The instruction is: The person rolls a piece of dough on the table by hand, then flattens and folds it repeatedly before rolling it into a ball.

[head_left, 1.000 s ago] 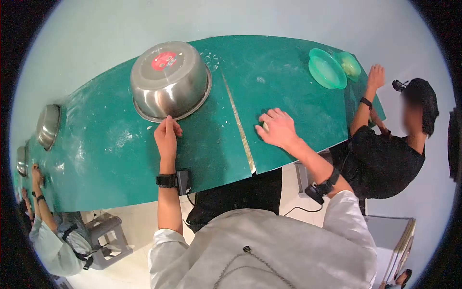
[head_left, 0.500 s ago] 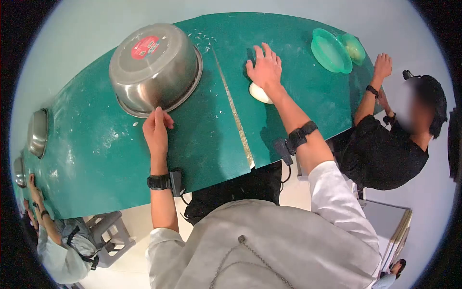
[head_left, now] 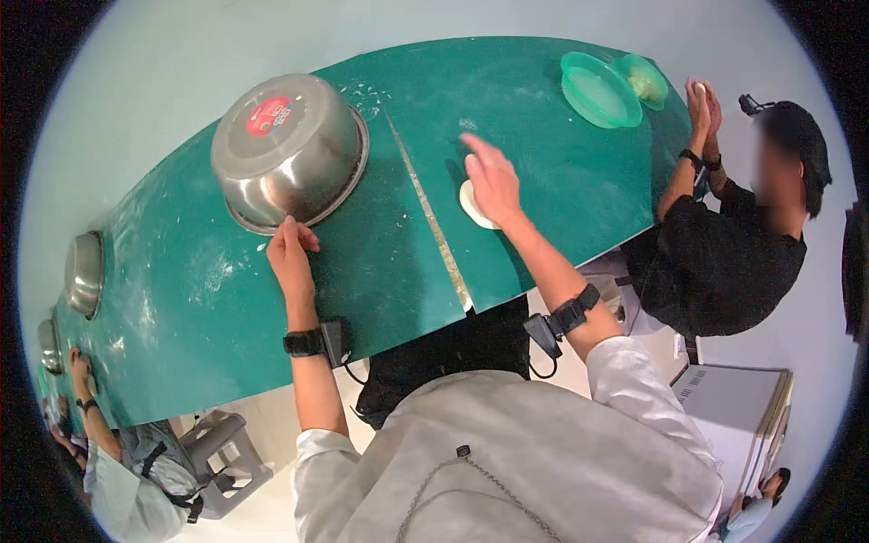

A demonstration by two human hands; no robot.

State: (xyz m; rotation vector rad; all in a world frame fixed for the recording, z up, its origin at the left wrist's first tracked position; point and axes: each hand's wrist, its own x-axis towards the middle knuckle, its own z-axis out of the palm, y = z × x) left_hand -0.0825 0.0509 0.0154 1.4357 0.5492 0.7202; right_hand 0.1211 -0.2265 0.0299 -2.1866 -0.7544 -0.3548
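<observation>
1. The right hand (head_left: 490, 179) lies palm-down on a pale lump of dough (head_left: 471, 204) on the green table (head_left: 380, 262), just right of the seam between the two tabletops. The fingers are stretched out flat and grip nothing; the heel of the hand presses the dough, which shows only as a pale crescent at the hand's near edge.

2. Over the last second this hand has gone out across the table and drawn part of the way back, and the dough has travelled with it. The lump now looks flatter and wider than it did half a second ago, so the pushing appears to be spreading it, though most of it is hidden under the palm.

3. The left hand (head_left: 290, 253) stays at the near rim of the upturned steel bowl (head_left: 290, 149). Its fingers are curled, tips touching the rim; I cannot tell whether they pinch it or only rest against it. The bowl has barely shifted.

4. At the far right, another person in a black top has lifted both hands off the table and now presses them together beside two green plastic bowls (head_left: 600, 90).

5. More steel bowls (head_left: 83, 271) sit upturned further left, where a third person's hands work at the table edge.
</observation>
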